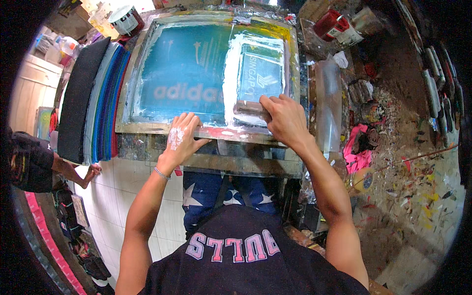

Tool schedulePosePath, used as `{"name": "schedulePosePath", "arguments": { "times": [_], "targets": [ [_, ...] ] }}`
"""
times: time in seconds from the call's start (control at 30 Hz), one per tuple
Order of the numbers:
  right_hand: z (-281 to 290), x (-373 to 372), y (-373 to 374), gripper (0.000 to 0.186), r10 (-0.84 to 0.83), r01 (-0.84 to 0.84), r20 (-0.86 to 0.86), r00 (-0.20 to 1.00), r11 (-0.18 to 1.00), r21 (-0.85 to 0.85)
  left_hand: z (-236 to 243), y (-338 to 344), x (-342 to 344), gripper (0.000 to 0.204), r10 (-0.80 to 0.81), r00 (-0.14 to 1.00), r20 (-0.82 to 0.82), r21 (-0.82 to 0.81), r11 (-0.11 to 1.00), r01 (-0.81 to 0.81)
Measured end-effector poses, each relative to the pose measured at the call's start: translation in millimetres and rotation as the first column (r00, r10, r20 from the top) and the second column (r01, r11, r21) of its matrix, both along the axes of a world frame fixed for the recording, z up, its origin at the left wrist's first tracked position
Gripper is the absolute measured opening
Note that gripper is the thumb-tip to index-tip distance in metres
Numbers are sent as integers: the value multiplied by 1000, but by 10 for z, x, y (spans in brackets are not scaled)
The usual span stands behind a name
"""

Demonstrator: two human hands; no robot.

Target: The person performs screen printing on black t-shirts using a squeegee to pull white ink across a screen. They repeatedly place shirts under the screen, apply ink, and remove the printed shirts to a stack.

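A screen-printing frame lies flat on the bench in front of me. Its mesh is blue-green, with pale lettering and a star-like mark. Toward the right, a broad white band surrounds a smaller rectangle with a printed logo. My right hand grips a brownish squeegee, which rests across the near end of that rectangle. At the frame's near edge, my left hand holds the rim, fingers on top and thumb along the side. White smears cover the back of this hand.
Left of the frame lies a stack of fabric pieces, black, grey, blue and red. Paint tubs stand behind it; a red can is at the back right. Pink cloth lies right, among paint-spattered scraps. Another person's arm shows far left.
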State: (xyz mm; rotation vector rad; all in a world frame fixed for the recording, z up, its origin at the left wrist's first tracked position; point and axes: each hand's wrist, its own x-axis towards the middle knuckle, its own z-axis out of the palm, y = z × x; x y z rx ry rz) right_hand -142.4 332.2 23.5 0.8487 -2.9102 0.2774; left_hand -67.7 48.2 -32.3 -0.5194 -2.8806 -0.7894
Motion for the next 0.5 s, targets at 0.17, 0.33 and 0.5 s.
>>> {"name": "schedulePosePath", "arguments": {
  "times": [0.17,0.33,0.5],
  "targets": [
    [42,-61,15,19,51,-49,68,996,999,-22,3,-1,-12,47,4,1000,0,-17,1000,-4],
    [195,31,81,19,37,-34,103,994,999,-33,-16,-5,4,46,-3,1000,-27,-23,1000,2],
    [-169,229,57,17,82,-82,-39,996,997,-2,-31,5,2,47,9,998,-55,-15,1000,-10]
  ]
}}
